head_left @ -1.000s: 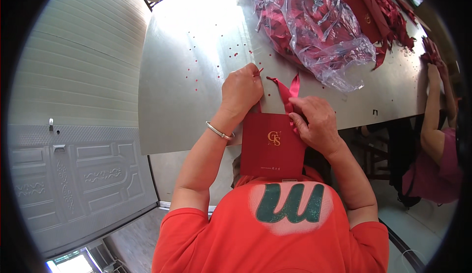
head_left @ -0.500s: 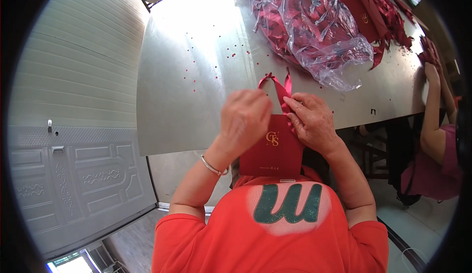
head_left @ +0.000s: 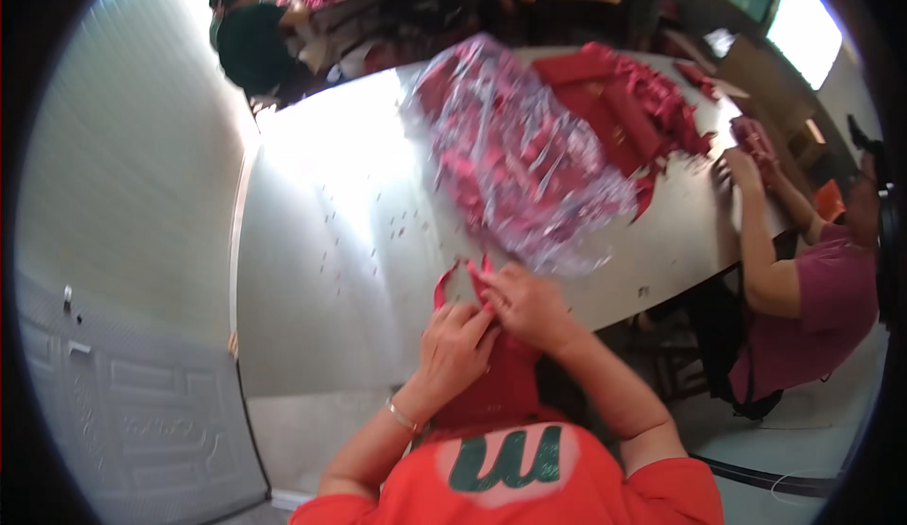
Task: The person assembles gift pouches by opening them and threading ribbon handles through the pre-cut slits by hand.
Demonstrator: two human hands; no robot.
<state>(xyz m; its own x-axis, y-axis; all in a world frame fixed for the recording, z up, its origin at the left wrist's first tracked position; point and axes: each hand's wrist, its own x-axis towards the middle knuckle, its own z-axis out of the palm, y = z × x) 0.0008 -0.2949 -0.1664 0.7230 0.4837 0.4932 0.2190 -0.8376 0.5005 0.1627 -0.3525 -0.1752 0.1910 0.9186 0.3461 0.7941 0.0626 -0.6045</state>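
A dark red gift bag (head_left: 505, 378) stands against my front at the near edge of the table, with a shiny red ribbon (head_left: 440, 289) looping up from its top. My left hand (head_left: 458, 345) is closed at the bag's top edge, its fingertips pinched by the ribbon's base. Just right of it, my right hand (head_left: 527, 308) pinches the upright strand of the ribbon between thumb and fingers. The two hands' fingertips nearly meet, and they hide where ribbon and bag join. Motion blur softens the fine detail.
Beyond my hands, a clear plastic bag (head_left: 529, 166) full of red ribbons lies on the metal table (head_left: 321, 355). Flat red bags (head_left: 614, 114) and loose ribbons (head_left: 666, 100) lie behind it. A co-worker in a purple top (head_left: 831, 289) sits at right; another person (head_left: 250, 43) is far left.
The view has tilted up, showing more of the room. My left hand, earlier raised left of the ribbon, has come in beside my right hand at the bag's top.
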